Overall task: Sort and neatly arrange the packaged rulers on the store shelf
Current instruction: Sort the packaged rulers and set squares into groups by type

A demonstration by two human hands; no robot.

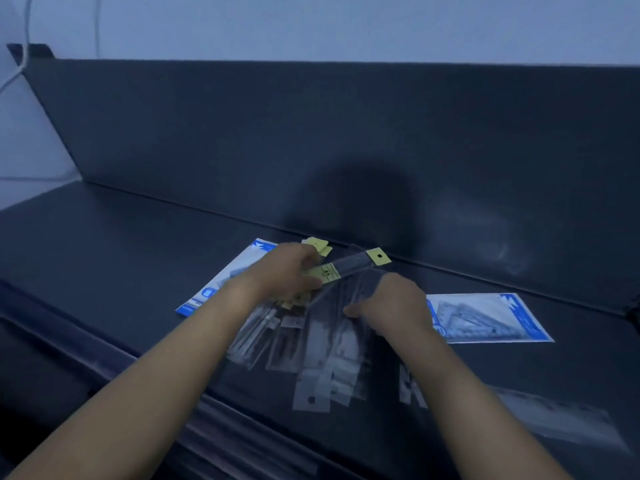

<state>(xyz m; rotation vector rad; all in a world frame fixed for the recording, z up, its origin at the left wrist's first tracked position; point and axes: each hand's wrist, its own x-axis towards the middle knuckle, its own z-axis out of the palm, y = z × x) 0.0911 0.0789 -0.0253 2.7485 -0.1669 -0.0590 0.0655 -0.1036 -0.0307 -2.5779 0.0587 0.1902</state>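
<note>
Shelf: We are looking down at a dark shelf [121,271] whose upright back panel [346,133] is rising along its rear edge.
Left hand: We are seeing the left hand [284,271] curling its fingers and thumb around one end of the yellow-tagged ruler pack [349,265], gripping it near the middle of the rear edge.
Yellow-tagged ruler pack: It is slanting up off the shelf, its far end with the punched yellow tag pointing toward the back panel.
Right hand: We are seeing the right hand [398,303] resting knuckles-up on the clear ruler packs [322,351], with the thumb stretching left across them. The fingers are hiding under the hand, so we cannot tell whether it is gripping anything.
Clear ruler packs: They are lying fanned and overlapping in a loose heap, running from under both hands toward the front edge.
Spare yellow tags [317,244]: They are peeking out just behind the left hand, close to the rear edge.
Left blue-edged pack [221,282]: It is lying flat under the left wrist, angling toward the rear edge.
Right blue-edged pack [491,317]: It is lying flat just beside the right hand, toward the right end of the shelf.
Long clear pack [554,417]: It is lying near the front edge on the right, too blurred for us to be reading it.
</note>
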